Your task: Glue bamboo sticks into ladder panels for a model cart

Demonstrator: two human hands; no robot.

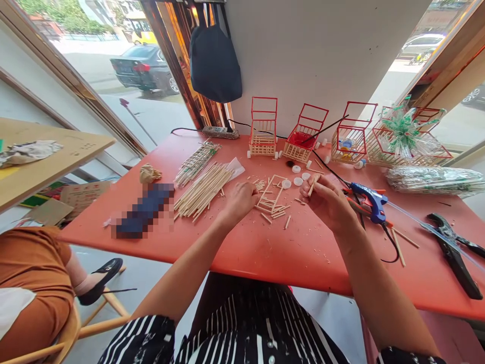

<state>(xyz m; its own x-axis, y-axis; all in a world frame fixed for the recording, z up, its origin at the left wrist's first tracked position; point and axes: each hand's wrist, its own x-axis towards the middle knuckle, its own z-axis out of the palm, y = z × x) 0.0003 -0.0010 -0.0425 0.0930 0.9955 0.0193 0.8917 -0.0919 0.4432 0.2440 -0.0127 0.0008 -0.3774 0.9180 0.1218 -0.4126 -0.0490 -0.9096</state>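
My right hand [329, 199] is closed, pinching a short wooden stick [313, 185] upright between thumb and fingers, above the table. Across from it, my left hand [241, 201] is low over the tabletop with its fingers curled together; whatever they hold is hidden. Beside those fingertips lies a small pile of cut stick pieces [259, 185]. Between my hands is a flat rectangular frame of light wooden sticks [271, 194], with more short pieces [279, 210] scattered at its near end. White round caps [296, 169] lie just beyond.
Long sticks [204, 192] are bundled on the left. Small red-trimmed stick carts [264, 131] stand at the back. A blue glue gun [369, 201] and black-handled pliers [452, 247] lie right on the red table [265, 258]. A person's leg [34, 273] is at far left.
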